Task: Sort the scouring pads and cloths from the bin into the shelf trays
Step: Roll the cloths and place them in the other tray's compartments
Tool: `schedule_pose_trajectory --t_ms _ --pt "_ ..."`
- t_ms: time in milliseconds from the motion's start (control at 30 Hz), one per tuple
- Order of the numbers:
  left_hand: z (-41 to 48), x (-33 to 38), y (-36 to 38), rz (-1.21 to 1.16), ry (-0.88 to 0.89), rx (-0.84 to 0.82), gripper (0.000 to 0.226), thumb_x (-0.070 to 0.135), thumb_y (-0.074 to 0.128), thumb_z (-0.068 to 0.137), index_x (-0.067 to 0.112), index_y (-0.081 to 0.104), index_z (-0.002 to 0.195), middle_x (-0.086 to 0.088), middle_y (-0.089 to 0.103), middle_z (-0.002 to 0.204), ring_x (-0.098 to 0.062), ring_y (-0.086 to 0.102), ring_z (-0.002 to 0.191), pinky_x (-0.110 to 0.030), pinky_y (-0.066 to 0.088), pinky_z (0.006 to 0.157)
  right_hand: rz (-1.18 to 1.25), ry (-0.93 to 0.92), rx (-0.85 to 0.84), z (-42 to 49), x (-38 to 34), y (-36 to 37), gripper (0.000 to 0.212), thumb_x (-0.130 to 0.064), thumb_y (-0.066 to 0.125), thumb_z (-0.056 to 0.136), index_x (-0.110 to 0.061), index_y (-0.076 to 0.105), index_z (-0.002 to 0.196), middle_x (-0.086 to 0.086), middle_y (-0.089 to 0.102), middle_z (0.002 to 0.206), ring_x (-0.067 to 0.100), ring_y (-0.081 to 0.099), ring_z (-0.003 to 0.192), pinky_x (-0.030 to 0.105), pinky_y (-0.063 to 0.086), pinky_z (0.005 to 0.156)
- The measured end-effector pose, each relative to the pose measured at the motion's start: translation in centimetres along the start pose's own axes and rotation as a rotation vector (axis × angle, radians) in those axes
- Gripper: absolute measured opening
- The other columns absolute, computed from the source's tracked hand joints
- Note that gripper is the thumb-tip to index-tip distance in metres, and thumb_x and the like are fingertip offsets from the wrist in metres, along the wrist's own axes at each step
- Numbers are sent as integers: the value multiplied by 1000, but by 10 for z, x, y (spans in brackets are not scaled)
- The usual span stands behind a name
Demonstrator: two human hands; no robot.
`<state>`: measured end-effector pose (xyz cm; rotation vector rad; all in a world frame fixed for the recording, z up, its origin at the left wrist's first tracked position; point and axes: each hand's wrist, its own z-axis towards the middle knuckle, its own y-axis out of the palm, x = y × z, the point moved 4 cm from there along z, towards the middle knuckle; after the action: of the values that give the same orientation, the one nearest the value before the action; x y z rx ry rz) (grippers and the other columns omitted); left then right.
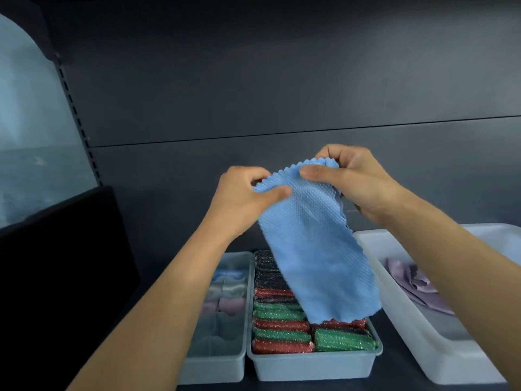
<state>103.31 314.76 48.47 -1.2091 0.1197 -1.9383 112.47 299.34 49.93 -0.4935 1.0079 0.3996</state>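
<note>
A blue textured cloth [313, 249] with zigzag edges hangs in the air above the shelf. My left hand [242, 198] pinches its upper left corner and my right hand [352, 182] pinches its upper right edge. Below it a grey tray [310, 365] holds rows of red, green and black scouring pads [279, 325]. To its left a narrower grey tray [217, 371] holds folded cloths in pale blue, grey and lilac. At the right a white bin [439, 351] contains a lilac cloth [414, 286].
The shelf's dark back panel [282, 80] rises behind the trays. A black upright panel [56, 277] stands at the left of the shelf. A slotted shelf post [76, 114] runs up the left side.
</note>
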Motion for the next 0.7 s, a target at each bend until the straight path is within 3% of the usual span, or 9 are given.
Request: schedule_pose_trajectory --t_ms 67,200,333,433,533,633,700 --pt "2 -1 -3 -33 -45 23 26 33 78 78 8 68 73 -19 59 68 -15 44 55 -31 36 54 -15 0 26 -1 0 -2 23 -13 75 81 -14 55 68 -5 57 58 5 53 49 17 41 44" --pt "5 1 -1 -72 -178 7 27 30 71 85 4 64 78 -4 57 60 -12 46 43 -23 39 42 -146 -30 108 0 5 0 25 -18 77 79 -14 55 68 0 54 61 9 49 52 20 41 48" --pt "5 9 11 -273 -265 -16 20 25 64 92 8 61 83 -6 62 66 -13 52 40 -23 44 40 -133 -116 131 -3 0 14 23 -20 74 82 -7 57 75 3 56 61 12 50 52 24 43 47" --pt "2 16 17 -421 -290 -34 20 20 60 96 0 62 97 -13 68 77 -19 62 48 -27 56 49 -75 -149 114 -3 -6 20 20 -19 69 87 -4 60 78 3 63 63 9 59 52 23 49 47" --pt "0 19 16 -502 -283 -15 23 17 57 98 -4 61 108 -17 70 87 -23 69 59 -29 60 58 -120 -185 111 -3 -9 22 23 -24 67 89 -5 61 77 6 61 66 10 55 56 27 50 52" --pt "-2 21 15 -586 -292 -50 36 29 46 103 0 65 109 -17 74 93 -27 74 77 -35 61 70 -141 -187 57 -4 -8 24 35 -36 75 80 -4 62 82 15 60 71 13 51 61 30 46 58" --pt "-5 21 16 -647 -306 -87 48 41 38 104 3 67 108 -14 74 89 -26 74 80 -37 61 75 -201 -191 52 -4 -7 24 32 -31 80 75 -7 61 84 13 61 72 12 51 61 31 46 59"
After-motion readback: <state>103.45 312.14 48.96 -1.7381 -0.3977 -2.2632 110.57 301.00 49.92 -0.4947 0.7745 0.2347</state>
